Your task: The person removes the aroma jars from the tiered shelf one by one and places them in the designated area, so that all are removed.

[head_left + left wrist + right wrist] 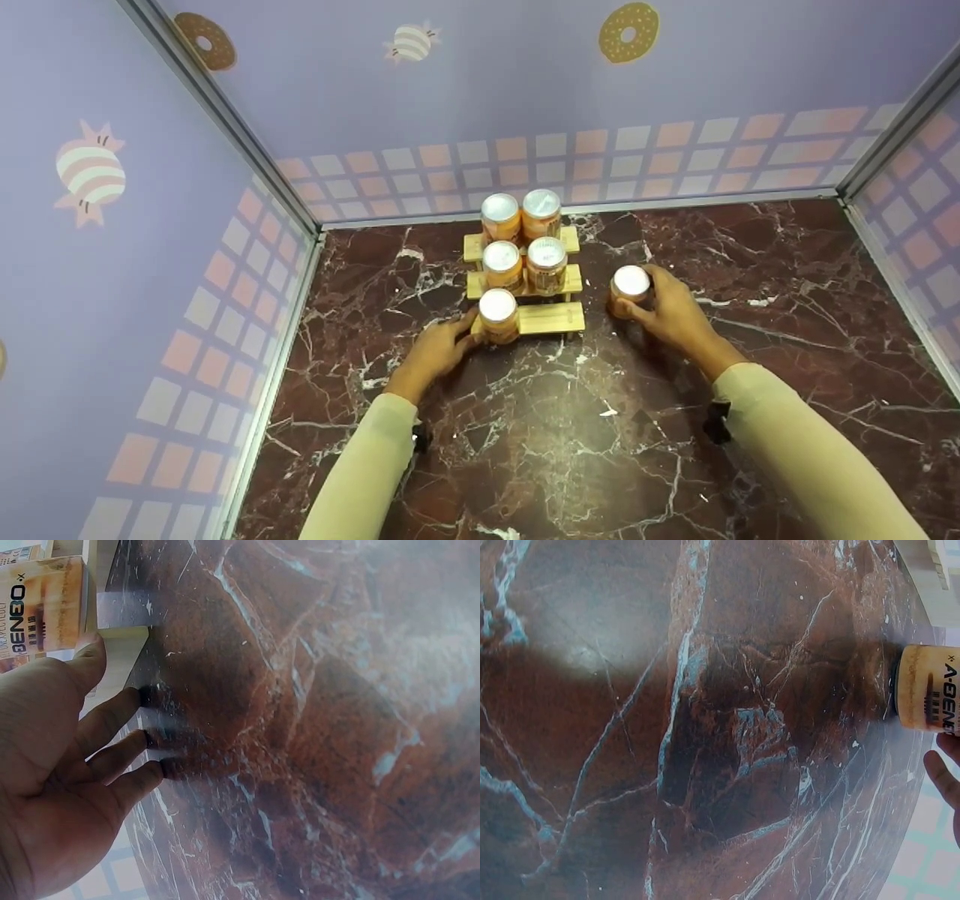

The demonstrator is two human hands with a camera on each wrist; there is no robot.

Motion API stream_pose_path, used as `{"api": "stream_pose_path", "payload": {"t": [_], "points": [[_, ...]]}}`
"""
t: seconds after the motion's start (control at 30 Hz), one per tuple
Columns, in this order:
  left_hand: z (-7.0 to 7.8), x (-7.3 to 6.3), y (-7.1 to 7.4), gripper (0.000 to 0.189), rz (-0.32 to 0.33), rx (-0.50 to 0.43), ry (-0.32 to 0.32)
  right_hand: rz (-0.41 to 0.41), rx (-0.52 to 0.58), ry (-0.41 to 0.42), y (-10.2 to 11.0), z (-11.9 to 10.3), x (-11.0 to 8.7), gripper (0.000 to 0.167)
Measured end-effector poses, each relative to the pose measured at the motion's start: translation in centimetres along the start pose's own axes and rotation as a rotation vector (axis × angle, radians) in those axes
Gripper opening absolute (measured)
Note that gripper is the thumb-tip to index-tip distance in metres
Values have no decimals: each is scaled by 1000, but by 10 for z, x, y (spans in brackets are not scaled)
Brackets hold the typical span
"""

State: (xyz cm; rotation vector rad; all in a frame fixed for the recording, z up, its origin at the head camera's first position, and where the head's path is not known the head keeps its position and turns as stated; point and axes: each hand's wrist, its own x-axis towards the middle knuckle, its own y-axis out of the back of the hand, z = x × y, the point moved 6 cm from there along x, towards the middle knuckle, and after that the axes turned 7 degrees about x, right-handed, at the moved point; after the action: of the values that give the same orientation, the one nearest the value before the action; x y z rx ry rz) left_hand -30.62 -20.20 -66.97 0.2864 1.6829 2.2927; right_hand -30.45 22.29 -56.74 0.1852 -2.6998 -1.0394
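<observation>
A three-step wooden rack [553, 319] stands near the back wall, with orange cans with silver lids on its steps. The lowest step bears one can [498, 309] at its left end. Beside that can is my left hand [433, 355]; its thumb touches the can's base or the step edge, and the other fingers [112, 720] reach loosely toward the marble. To the right of the rack, my right hand [677, 316] grips another orange can [628, 283] between thumb and fingers. This can [924, 690] is upright; whether it rests on the table, I cannot tell.
The middle step holds two cans [502, 264], and the top step two more cans [541, 212]. Dark red marble tabletop [540, 435] lies under everything. Purple patterned walls [480, 97] close off the back, left and right sides.
</observation>
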Motion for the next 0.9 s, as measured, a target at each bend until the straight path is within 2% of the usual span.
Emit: {"api": "stream_pose_path", "payload": {"t": [0.3,0.6,0.77,0.9], "points": [[1,-1,-1,68,10,5,-29,2,-17,12,0,3,0,72],[4,-1,6,67,-11,-33,7,-29,-20,-10,2,1,4,75],[1,1,2,69,-13,-35,8,-28,-28,-5,2,1,3,77],[-2,1,-2,71,3,-16,-15,-24,-35,-12,-1,4,0,77]]}}
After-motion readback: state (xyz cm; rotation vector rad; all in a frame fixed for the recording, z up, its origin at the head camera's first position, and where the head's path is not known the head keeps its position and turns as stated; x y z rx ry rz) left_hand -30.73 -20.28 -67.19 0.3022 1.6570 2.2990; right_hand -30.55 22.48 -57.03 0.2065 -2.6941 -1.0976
